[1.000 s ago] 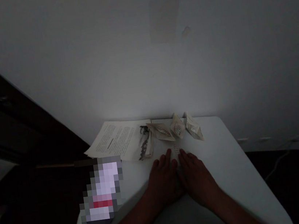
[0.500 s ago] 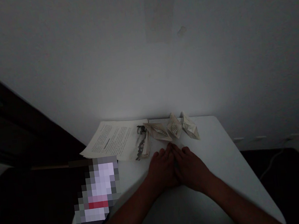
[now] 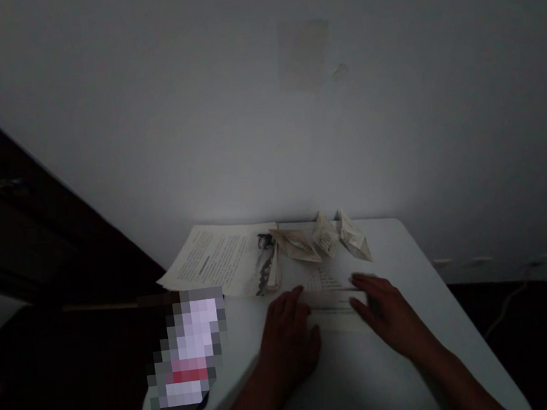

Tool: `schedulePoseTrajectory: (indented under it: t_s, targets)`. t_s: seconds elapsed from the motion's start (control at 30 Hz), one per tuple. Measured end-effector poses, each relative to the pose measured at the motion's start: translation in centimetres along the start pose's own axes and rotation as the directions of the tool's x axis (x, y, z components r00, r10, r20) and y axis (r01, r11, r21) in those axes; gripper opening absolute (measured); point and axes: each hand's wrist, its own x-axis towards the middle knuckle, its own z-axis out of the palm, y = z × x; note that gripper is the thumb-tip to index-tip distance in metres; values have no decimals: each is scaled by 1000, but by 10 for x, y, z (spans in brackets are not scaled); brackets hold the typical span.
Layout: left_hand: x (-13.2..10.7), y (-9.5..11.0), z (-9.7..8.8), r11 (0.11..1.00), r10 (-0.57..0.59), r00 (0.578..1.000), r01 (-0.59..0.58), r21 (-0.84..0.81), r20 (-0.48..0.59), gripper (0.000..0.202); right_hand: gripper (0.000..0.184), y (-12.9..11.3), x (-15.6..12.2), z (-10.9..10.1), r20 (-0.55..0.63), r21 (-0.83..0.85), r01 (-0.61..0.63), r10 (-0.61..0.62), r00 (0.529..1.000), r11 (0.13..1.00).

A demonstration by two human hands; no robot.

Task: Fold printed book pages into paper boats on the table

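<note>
Newly parted, left hand [image 3: 289,337] and right hand [image 3: 387,314] lie open on illegibly printed paper [image 3: 333,299].

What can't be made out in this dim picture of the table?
All in the head view:
The pale printed paper sheet: its lines are too small and dim to read, and the left hand and right hand cover its ends.
The pixelated white-and-red block: blurring hides what lies there.
The three small folded paper shapes: too small to tell their form.
The dark area at the left: too dim to name.
</note>
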Motion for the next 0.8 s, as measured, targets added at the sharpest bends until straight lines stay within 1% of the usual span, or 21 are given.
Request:
schedulePoseTrajectory:
  t_s: [0.03,0.13,0.23,0.33,0.43,0.5,0.57,0.8]
  targets:
    - [-3,-3,-1,1000,-22,999,21,-21,-48,12,37,1,-1,2,-1,-6,4,-4,1000,1000]
    - [-7,-12,-2,993,-99,983,89,-71,-152,9,38,3,2,6,-4,-5,6,-6,1000,1000]
    - [-8,-20,-1,971,-233,950,216,-100,-207,8,37,3,6,7,-12,10,-5,5,1000,1000]
    - [-7,-23,0,927,-373,911,360,-103,-176,11,31,7,8,6,-26,51,4,-3,1000,999]
    - [-6,-22,-1,893,-448,883,434,-117,-139,12,27,14,6,3,-96,144,-17,31,995,989]
    - [-4,-22,-1,876,-479,868,462,-141,-132,10,27,17,4,2,-154,207,-59,92,984,976]
    - [-3,-22,-3,864,-499,858,481,-151,-119,10,27,18,3,2,-173,222,-77,117,978,972]
    - [-1,-20,-6,839,-536,841,523,-151,-70,13,20,15,2,8,-165,128,5,17,986,992]
